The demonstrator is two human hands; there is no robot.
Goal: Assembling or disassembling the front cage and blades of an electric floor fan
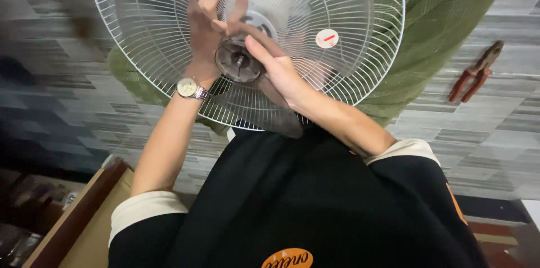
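Both hands (208,26) (275,65) pinch fan hub (239,61) — inside wire guard (360,48).

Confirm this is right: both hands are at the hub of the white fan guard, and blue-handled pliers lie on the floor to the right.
Not quite: in the head view the pliers have red handles, not blue. The rest holds: left hand and right hand are at the hub of the white fan guard.

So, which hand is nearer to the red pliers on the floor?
Right. The right hand is at the fan's round hub, on the side toward the red pliers. The left hand, with the wristwatch, is on the hub's far side.
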